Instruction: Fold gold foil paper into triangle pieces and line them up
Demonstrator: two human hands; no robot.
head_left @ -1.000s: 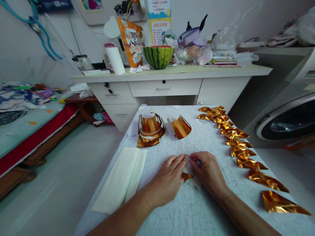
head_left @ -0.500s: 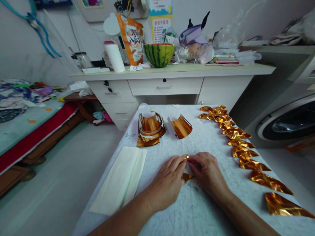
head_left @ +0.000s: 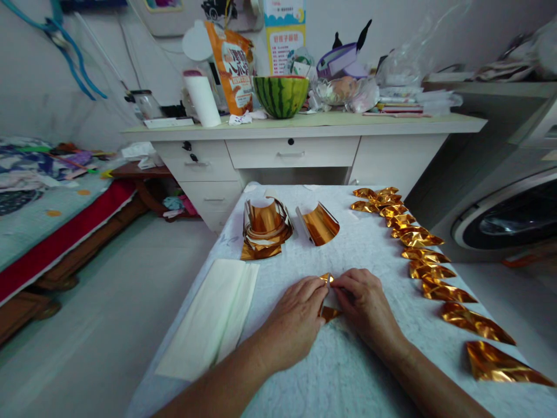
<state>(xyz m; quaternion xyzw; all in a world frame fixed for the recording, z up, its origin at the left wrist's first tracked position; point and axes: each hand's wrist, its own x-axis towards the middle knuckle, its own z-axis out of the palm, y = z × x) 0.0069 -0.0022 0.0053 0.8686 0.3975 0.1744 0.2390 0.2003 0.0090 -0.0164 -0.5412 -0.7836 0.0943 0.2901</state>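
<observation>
Near the middle of the cloth-covered table, my left hand [head_left: 300, 313] and my right hand [head_left: 365, 299] meet over a small piece of gold foil paper [head_left: 329, 314]. Its pale underside shows between my fingers, and much of it is hidden behind my left hand. The fingers of both hands are closed on it, the right in a pinch at its upper edge. Beyond my hands lie a stack of curled gold foil sheets [head_left: 265, 223] and a single curled gold sheet [head_left: 321, 224]. Several folded gold foil pieces [head_left: 429, 269] line the table's right side.
A folded pale paper [head_left: 204, 319] lies left of my hands on the table [head_left: 348, 383]. Behind stands a white desk [head_left: 296, 134] bearing a half watermelon [head_left: 281, 96] and an orange pouch [head_left: 235, 72]. To the right is a washing machine [head_left: 513, 174]; a bed [head_left: 56, 215] is at left.
Almost nothing differs. My fingers stay on the foil paper with only a very slight shift, and the view has moved a touch.
</observation>
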